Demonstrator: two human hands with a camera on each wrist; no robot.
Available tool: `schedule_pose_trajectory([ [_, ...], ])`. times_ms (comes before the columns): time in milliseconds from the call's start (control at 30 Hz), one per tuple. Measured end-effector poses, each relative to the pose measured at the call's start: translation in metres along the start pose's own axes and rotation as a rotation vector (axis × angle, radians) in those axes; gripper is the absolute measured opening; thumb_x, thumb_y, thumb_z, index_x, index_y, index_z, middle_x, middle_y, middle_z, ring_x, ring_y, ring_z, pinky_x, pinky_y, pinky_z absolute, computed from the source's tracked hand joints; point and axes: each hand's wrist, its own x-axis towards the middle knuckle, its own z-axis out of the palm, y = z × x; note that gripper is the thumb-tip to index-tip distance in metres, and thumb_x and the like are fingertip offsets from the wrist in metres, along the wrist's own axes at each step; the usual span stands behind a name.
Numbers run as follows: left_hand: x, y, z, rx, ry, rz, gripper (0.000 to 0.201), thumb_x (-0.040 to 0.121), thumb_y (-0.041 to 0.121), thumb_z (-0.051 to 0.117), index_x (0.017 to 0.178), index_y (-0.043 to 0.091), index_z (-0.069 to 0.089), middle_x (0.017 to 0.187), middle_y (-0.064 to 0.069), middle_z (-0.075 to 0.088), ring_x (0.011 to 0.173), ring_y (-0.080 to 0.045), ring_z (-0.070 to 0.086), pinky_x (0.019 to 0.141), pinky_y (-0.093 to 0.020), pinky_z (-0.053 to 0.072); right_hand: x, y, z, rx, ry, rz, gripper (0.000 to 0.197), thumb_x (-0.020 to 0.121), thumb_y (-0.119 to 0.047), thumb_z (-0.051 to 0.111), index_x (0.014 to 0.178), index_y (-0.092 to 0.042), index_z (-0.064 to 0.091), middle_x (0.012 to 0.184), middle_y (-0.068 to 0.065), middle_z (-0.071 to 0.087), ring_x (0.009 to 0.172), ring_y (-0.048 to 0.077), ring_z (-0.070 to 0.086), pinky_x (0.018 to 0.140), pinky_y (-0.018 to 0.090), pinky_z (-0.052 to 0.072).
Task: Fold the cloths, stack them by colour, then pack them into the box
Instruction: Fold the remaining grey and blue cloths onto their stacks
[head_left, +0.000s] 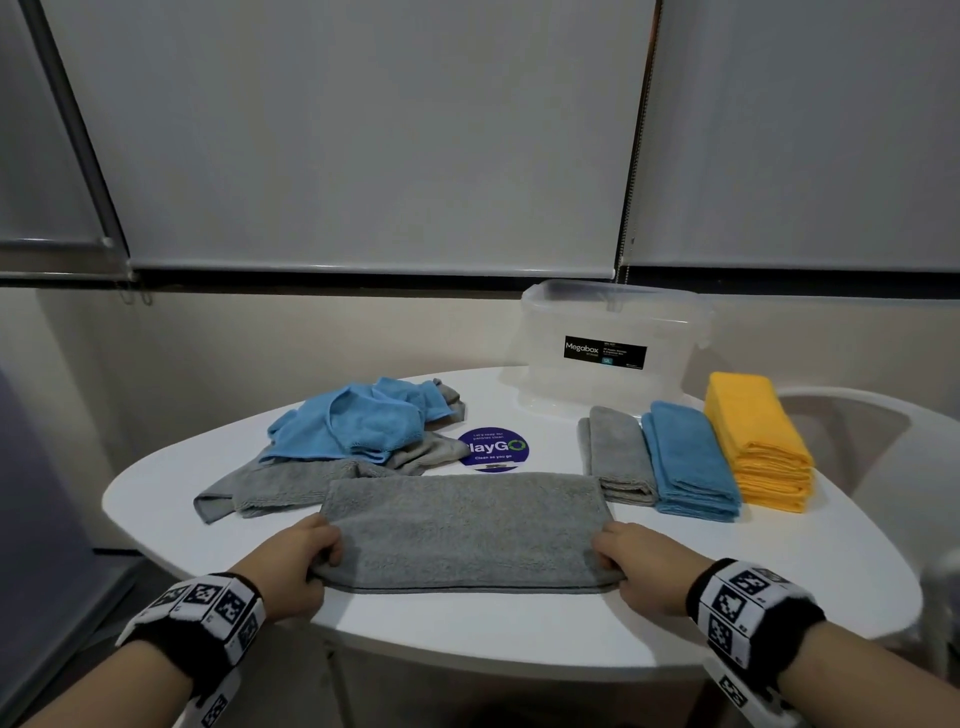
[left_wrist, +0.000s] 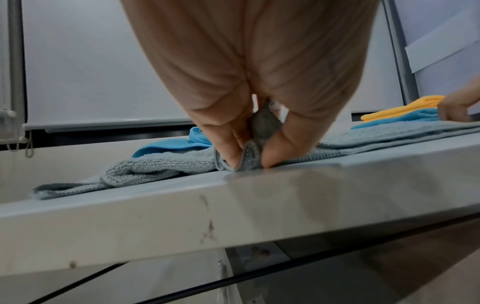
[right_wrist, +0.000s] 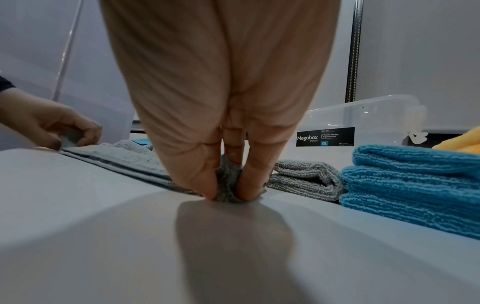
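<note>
Grey cloth (head_left: 467, 530) lying half-folded, a long flat strip at the near edge.
Grey stack (head_left: 621, 457), blue stack (head_left: 688, 462), yellow stack (head_left: 753, 441) sitting side by side; clear box (head_left: 608, 348) standing behind; unfolded pile (head_left: 358, 431) lying far left.

Office pantry: "pantries clean" sticker (head_left: 492, 450), blinds (head_left: 363, 130).

Dim, even indoor light; soft shadows, wide-angle edge warp, blurred wrist close-ups.

Head high, facing down; wrists table-level, close.
</note>
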Motion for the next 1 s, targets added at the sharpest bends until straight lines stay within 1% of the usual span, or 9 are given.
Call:
schedule_pose_trajectory([
  [167, 0.01, 0.004, 0.006, 0.007, 0.062, -0.073, 0.036, 0.061, -0.002, 0.048, 0.071, 0.032, 0.039, 0.089, 0.011, 0.044, 0.077, -0.009, 0.047, 0.062, -0.013, 0.033, 0.004, -0.009, -0.005, -0.019, -0.019, 0.037, 0.025, 0.084, 0.001, 0.041, 0.091, -0.022, 0.051, 0.086, -0.007, 0.036, 0.098, 0.024, 0.051, 0.074, 0.025, 0.03],
  [233, 0.013, 0.008, 0.007, -0.046, 0.128, -0.116, 0.033, 0.066, -0.001, 0.051, 0.07, 0.031, 0.044, 0.087, 0.009, 0.048, 0.077, -0.012, 0.049, 0.061, -0.013, 0.032, 0.005, -0.011, -0.011, 0.044, -0.022, 0.093, 0.033, 0.084, 0.0, 0.041, 0.076, -0.032, 0.044, 0.082, -0.01, 0.038, 0.092, 0.019, 0.047, 0.071, 0.024, 0.03],
  [300, 0.015, 0.011, 0.007, -0.158, 0.208, -0.179, 0.024, 0.077, 0.003, 0.059, 0.073, 0.027, 0.053, 0.083, 0.007, 0.056, 0.075, -0.013, 0.053, 0.06, -0.014, 0.034, 0.008, -0.009, -0.015, 0.121, 0.001, 0.148, 0.035, 0.083, 0.0, 0.043, 0.068, -0.032, 0.035, 0.09, -0.004, 0.047, 0.087, 0.017, 0.045, 0.062, 0.023, 0.032],
  [433, 0.021, 0.006, -0.007, -0.455, 0.354, -0.246, 0.009, 0.088, 0.013, 0.065, 0.085, 0.021, 0.065, 0.081, 0.003, 0.067, 0.075, -0.015, 0.06, 0.065, -0.024, 0.043, 0.015, -0.004, -0.027, 0.297, 0.161, 0.26, 0.017, 0.087, -0.003, 0.043, 0.085, -0.018, 0.048, 0.093, 0.003, 0.057, 0.087, 0.021, 0.054, 0.069, 0.028, 0.04],
  [633, 0.035, 0.015, -0.046, -0.646, 0.64, -0.236, 0.014, 0.095, 0.001, 0.049, 0.093, 0.006, 0.061, 0.087, -0.006, 0.06, 0.081, -0.021, 0.053, 0.074, -0.029, 0.037, 0.021, 0.001, -0.067, 0.582, 0.531, 0.258, 0.016, 0.093, -0.003, 0.043, 0.094, -0.02, 0.042, 0.078, -0.002, 0.049, 0.067, 0.013, 0.046, 0.053, 0.02, 0.033],
  [733, 0.042, 0.023, -0.068, -0.992, 0.596, -0.321, 0.022, 0.093, -0.001, 0.044, 0.085, 0.014, 0.056, 0.078, -0.009, 0.054, 0.062, -0.02, 0.045, 0.055, -0.028, 0.033, 0.022, 0.0, -0.086, 0.667, 0.664, 0.21, 0.01, 0.095, -0.005, 0.047, 0.096, -0.014, 0.042, 0.072, 0.002, 0.047, 0.062, 0.015, 0.042, 0.053, 0.024, 0.032],
  [800, 0.044, 0.027, -0.079, -1.132, 0.585, -0.307, 0.03, 0.085, -0.013, 0.037, 0.081, 0.013, 0.053, 0.074, -0.011, 0.05, 0.061, -0.019, 0.043, 0.052, -0.028, 0.034, 0.023, 0.002, -0.094, 0.706, 0.725, 0.188, 0.009, 0.094, -0.007, 0.051, 0.092, -0.012, 0.045, 0.072, 0.004, 0.05, 0.063, 0.018, 0.043, 0.056, 0.027, 0.034],
  [933, 0.044, 0.027, -0.091, -1.123, 0.678, -0.218, 0.033, 0.086, -0.016, 0.042, 0.081, 0.013, 0.055, 0.079, -0.011, 0.055, 0.067, -0.019, 0.049, 0.06, -0.026, 0.041, 0.022, 0.006, -0.106, 0.753, 0.779, 0.172, 0.013, 0.092, -0.01, 0.059, 0.092, -0.01, 0.046, 0.072, 0.004, 0.055, 0.062, 0.016, 0.046, 0.056, 0.024, 0.035],
  [1000, 0.046, 0.023, -0.093, -1.12, 0.694, -0.202, 0.029, 0.09, -0.01, 0.047, 0.083, 0.016, 0.057, 0.078, -0.008, 0.058, 0.064, -0.017, 0.052, 0.055, -0.025, 0.045, 0.023, 0.008, -0.109, 0.763, 0.787, 0.177, 0.017, 0.091, -0.011, 0.06, 0.094, -0.012, 0.044, 0.075, 0.005, 0.057, 0.065, 0.014, 0.048, 0.057, 0.023, 0.036],
])
